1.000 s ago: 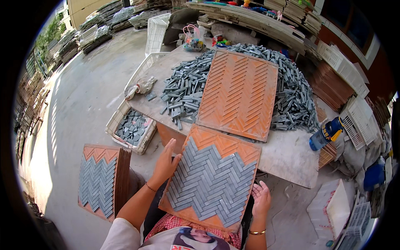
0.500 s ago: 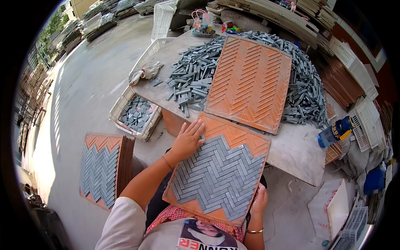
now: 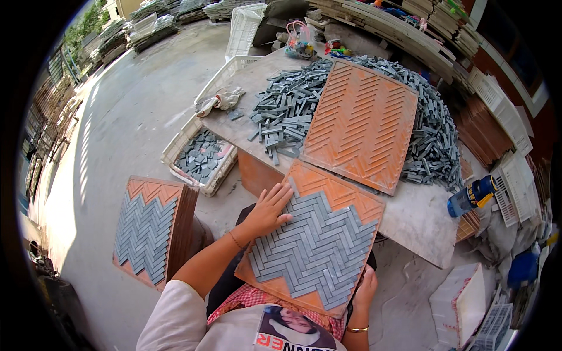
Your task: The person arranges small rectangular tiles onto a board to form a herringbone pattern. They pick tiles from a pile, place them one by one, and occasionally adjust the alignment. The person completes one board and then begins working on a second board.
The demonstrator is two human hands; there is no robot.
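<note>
An orange mould tray (image 3: 333, 186) with slim grey stone strips (image 3: 313, 245) laid in a herringbone pattern lies tilted across my lap, its far edge against the table. My left hand (image 3: 269, 212) rests flat on the tray's left side, fingers stretched out over the edge of the strips. With my right hand (image 3: 365, 290) I grip the tray's right edge near the lower corner; some of its fingers are hidden beneath. Beyond it, a second orange tray (image 3: 360, 126) with bare slanting ridges lies against a heap of loose grey strips (image 3: 287, 111).
To the left stands a stack of trays (image 3: 182, 234), its top one filled with strips. A cream crate (image 3: 213, 186) of grey pieces sits by the table (image 3: 418, 225). A blue bottle (image 3: 468, 198) stands at the table's right; a white box (image 3: 456, 304) is lower right.
My left hand has slid a little toward me along the tray's left side. My right hand keeps its hold. The whole view has shifted slightly.
</note>
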